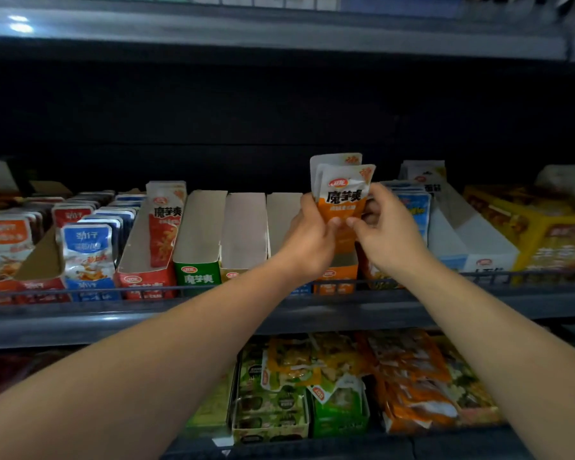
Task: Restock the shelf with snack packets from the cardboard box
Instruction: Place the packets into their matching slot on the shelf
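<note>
Snack packets (344, 190), pinched by left hand (309, 235) and right hand (384, 227), may slip into the empty tray (244, 224) at nine o'clock.

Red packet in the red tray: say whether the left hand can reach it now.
Likely yes, once freed: the left hand grips the orange packets with the right hand, but the red packet stands upright in its open-topped red tray, nothing over it.

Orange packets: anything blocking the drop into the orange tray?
Nothing visible does. The left hand and right hand hold the orange packets over the orange tray; the hands hide most of its inside.
</note>
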